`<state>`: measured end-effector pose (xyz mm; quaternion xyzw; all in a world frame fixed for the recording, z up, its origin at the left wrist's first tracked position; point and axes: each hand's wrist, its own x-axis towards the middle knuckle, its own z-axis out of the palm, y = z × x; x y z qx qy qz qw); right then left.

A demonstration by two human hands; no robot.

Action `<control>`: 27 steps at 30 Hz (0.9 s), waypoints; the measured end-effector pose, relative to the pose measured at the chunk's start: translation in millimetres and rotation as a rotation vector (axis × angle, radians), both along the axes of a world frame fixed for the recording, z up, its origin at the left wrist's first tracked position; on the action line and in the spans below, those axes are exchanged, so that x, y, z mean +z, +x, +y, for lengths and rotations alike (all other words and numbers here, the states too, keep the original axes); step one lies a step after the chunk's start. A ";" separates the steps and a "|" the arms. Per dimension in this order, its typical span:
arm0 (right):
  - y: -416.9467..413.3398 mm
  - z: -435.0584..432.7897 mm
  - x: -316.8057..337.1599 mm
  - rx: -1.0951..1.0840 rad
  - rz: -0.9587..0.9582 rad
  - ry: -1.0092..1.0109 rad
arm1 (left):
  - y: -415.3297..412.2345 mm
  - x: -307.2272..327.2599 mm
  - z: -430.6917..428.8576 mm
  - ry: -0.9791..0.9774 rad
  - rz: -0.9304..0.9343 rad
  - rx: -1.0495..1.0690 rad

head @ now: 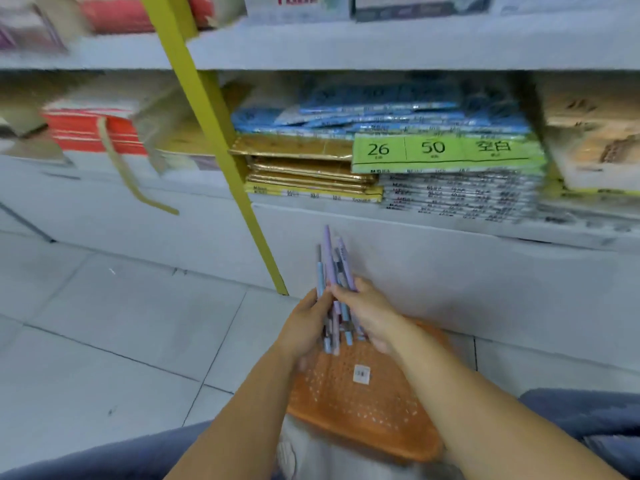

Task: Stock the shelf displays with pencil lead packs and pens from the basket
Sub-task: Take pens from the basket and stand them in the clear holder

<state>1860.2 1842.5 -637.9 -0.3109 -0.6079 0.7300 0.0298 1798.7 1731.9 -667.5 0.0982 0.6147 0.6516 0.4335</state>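
A bundle of several pens [333,268], purple and light blue, stands nearly upright between my two hands above the orange perforated basket [360,407]. My left hand [304,327] grips the bundle from the left side. My right hand [367,313] grips it from the right, thumb across the barrels. The pens' lower ends stick out below my fingers, just over the basket. No pencil lead packs can be made out.
White shelving [381,50] rises in front, its low shelf stacked with gold [304,161], blue [381,112] and green-labelled paper packs [446,150]. A yellow-green upright post [221,133] slants down to the grey tiled floor [104,341]. Red packs [90,131] lie at left. My knees flank the basket.
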 end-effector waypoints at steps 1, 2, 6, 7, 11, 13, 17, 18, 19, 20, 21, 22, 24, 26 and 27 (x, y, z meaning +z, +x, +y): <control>2.9 1.0 11.3 -0.002 0.046 -0.015 | 1.9 13.7 -1.5 0.036 0.009 -0.010; 6.5 2.2 22.9 0.004 0.092 -0.032 | 4.4 27.6 -2.8 0.076 0.015 -0.028; 24.5 4.8 79.7 0.040 0.218 0.029 | 12.0 90.5 -2.5 0.183 0.079 -0.106; 28.4 5.8 95.2 0.052 0.244 0.069 | 13.2 107.7 -1.5 0.183 0.116 -0.122; 40.4 9.9 162.1 0.086 0.310 0.242 | 18.7 180.5 6.0 0.190 0.322 -0.226; 44.6 12.9 194.0 0.096 0.326 0.331 | 21.0 216.5 11.0 0.200 0.408 -0.271; 50.6 25.4 246.9 0.131 0.298 0.429 | 16.6 268.9 20.2 0.207 0.523 -0.287; 51.1 29.1 257.2 0.132 0.299 0.444 | 15.3 278.8 22.5 0.215 0.527 -0.295; 51.1 32.3 265.6 0.129 0.304 0.463 | 14.2 286.2 25.4 0.228 0.522 -0.302; 51.3 34.7 272.6 0.126 0.303 0.482 | 12.6 290.9 28.6 0.248 0.512 -0.312; 50.9 37.4 276.1 0.119 0.296 0.496 | 11.2 292.5 32.7 0.277 0.489 -0.321; 50.8 40.4 276.6 0.117 0.287 0.505 | 10.7 291.5 36.5 0.313 0.447 -0.328; 47.4 48.4 273.3 0.125 0.288 0.539 | 12.9 287.4 43.4 0.373 0.358 -0.317; 41.9 59.4 270.4 0.119 0.281 0.545 | 12.9 284.0 52.7 0.367 0.377 -0.260; 40.5 64.5 269.9 0.121 0.275 0.540 | 12.8 283.2 56.5 0.356 0.410 -0.231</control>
